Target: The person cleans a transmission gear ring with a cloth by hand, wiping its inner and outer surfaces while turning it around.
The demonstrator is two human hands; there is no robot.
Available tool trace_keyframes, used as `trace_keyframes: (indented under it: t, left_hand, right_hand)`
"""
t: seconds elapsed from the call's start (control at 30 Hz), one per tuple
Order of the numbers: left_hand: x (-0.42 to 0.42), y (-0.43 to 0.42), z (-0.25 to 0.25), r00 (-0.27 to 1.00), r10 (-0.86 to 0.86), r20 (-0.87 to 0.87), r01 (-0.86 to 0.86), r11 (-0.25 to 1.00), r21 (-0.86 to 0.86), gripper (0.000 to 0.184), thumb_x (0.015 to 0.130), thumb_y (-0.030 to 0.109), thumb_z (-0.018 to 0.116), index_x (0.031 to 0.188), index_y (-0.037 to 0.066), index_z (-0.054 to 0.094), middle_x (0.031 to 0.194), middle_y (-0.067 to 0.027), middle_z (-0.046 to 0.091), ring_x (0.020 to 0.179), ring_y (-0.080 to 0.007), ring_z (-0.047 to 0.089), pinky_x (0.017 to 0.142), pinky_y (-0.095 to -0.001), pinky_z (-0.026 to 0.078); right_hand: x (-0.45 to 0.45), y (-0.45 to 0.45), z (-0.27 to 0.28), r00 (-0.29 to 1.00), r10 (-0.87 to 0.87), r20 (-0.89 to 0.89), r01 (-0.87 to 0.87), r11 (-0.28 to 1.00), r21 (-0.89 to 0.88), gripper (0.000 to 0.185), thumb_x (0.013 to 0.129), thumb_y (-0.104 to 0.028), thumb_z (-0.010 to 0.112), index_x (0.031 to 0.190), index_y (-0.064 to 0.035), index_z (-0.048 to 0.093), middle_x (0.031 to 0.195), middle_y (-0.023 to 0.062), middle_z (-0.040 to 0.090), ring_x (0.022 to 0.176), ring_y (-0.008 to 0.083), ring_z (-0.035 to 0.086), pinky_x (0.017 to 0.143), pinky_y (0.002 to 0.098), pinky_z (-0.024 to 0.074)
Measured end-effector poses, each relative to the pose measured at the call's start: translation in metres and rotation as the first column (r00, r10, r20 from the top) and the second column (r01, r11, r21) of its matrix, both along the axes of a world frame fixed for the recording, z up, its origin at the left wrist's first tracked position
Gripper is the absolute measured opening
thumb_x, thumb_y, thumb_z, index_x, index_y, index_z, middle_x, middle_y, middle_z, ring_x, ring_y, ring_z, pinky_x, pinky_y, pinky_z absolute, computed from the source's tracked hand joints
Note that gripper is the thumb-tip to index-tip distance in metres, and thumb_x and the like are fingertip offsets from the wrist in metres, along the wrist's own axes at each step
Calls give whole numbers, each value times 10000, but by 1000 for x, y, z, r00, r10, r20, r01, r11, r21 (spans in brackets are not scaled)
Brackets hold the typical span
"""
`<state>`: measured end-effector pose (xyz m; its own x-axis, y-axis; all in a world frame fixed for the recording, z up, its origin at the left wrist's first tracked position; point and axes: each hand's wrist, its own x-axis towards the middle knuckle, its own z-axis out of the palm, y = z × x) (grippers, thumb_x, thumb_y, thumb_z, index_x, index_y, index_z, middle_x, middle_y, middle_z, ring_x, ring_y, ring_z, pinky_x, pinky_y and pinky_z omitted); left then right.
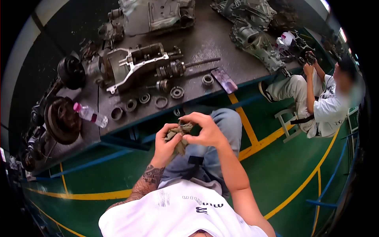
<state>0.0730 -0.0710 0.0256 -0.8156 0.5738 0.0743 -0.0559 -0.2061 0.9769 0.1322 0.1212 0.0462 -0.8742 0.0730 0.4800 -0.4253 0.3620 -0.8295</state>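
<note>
A crumpled grey-brown cloth (181, 145) is between my two hands, above my lap. My left hand (164, 143) pinches its left side, and my right hand (202, 130) has thumb and fingers closed on its upper right part. Whether a small part is wrapped in the cloth cannot be made out. Just beyond my hands, near the table edge, lie a ring (161, 102), a toothed gear (177, 92), a smaller gear (145, 98) and another gear (131, 105). A dark ring (117, 113) lies further left.
On the metal table (205, 43) stand an open gearbox housing (136, 65), a geared shaft (173, 69), a phone (224, 80) and a bottle with a pink cap (93, 116). Larger castings (158, 15) lie behind. A co-worker (327, 94) sits at the right, holding a dark part.
</note>
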Motion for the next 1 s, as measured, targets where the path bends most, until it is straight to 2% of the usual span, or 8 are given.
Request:
trace_keyframes:
  t: [0.2,0.3,0.43,0.53,0.67,0.8,0.87,1.0]
  left_hand:
    - [-53,33,8,855,338,-393,-346,937,52,247,864,13,758,1072,10,625,1003,-76,697,920,-135,656,857,-299,534]
    - [-84,41,7,566,336,-753,-432,899,76,265,806,-4,778,1030,16,637,982,-132,707,907,-228,691,861,-381,562]
    - [-101,54,15,373,365,-853,-416,888,197,277,745,-16,778,992,27,659,993,-127,730,893,-329,696,831,-424,569]
    - [-120,53,23,381,221,-898,-321,942,95,318,719,-26,779,1010,27,663,989,-122,732,890,-326,696,818,-421,568]
    - [-146,48,43,596,43,-802,-234,965,-122,342,727,2,810,1044,40,689,952,-111,711,842,-282,699,761,-355,566]
    - [-176,54,89,487,-17,-873,-170,979,-114,345,740,20,814,1065,32,699,972,-119,713,870,-273,712,770,-354,573]
    - [-187,60,121,381,0,-924,-190,979,-79,327,728,23,812,1040,34,716,972,-123,713,876,-268,718,772,-347,577]
    - [-205,79,161,288,133,-948,-171,982,86,292,715,42,818,996,29,739,952,-96,711,835,-208,717,728,-297,573]
  right_hand:
    - [-63,18,35,968,40,247,-11,993,-119,427,707,-256,817,969,8,607,765,62,644,661,130,587,617,276,500]
    - [-89,18,33,971,-51,234,61,997,-36,424,739,-269,824,911,7,550,712,74,662,625,116,600,587,296,511]
    - [-101,7,11,982,-2,190,70,933,-354,406,789,-218,814,971,-8,519,733,52,635,662,58,560,583,260,480]
    - [-105,3,-11,992,-58,110,101,889,-446,416,793,-222,807,1010,-8,524,749,36,623,650,62,539,573,260,464]
    - [-116,13,-2,994,-47,98,81,920,-383,435,792,-250,807,1049,-11,549,792,36,637,652,73,540,584,258,465]
    - [-146,35,26,997,78,-16,-79,960,-269,405,843,-179,725,1166,4,561,909,40,650,813,78,601,709,268,521]
    - [-158,32,54,971,217,-103,-238,808,-539,393,855,-118,666,1210,10,554,985,41,648,866,90,615,769,269,529]
    - [-186,46,85,902,265,-342,-410,774,-483,518,841,-105,621,1333,35,538,1176,79,636,1072,115,588,942,276,484]
